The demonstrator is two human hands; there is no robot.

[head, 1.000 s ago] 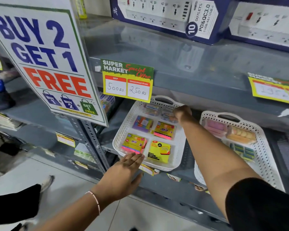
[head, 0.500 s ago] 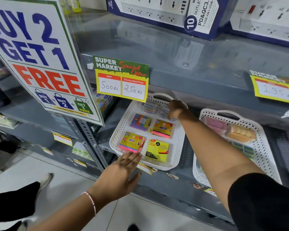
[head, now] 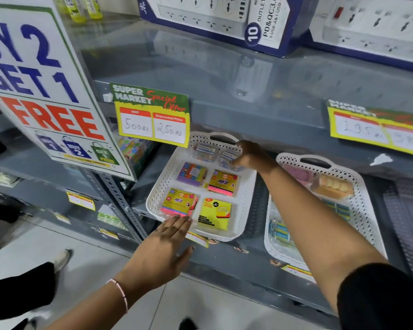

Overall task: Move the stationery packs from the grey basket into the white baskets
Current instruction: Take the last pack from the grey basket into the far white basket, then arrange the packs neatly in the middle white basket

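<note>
Compared with a second ago our right hand [head: 249,156] has barely shifted, still parked at the far end of the left white basket [head: 163,184], and our left hand [head: 163,246] is still at the near rim; mostly our head moved in closer.

Only one view here, the head cam. Our right hand reaches deep under the upper shelf [head: 224,75], fingers curled down on a clear pack [head: 227,157] in the back right corner of that basket. We honestly can't tell if it's pinched or just touched, the fingertips are hidden under the hand. Beside it on the left sits another clear pack [head: 205,151]. In front of those lie a purple sticky-note pack [head: 192,173] and a yellow-and-pink pack [head: 223,182], then at the near end another yellow-and-pink pack [head: 178,202] and a yellow notes pack [head: 215,213].

Our left hand is flat and open, fingers together, holding nothing, fingertips at the near edge of the basket just by the near yellow-and-pink pack.

The right white basket [head: 365,201] sits just beside the first, partly behind our forearm, with a pink pack [head: 298,173], an orange pack [head: 332,186] and some blue-green packs [head: 339,208] in it.

A price tag [head: 152,117] reading 500 and 250 hangs off the shelf edge above the left basket.
</note>
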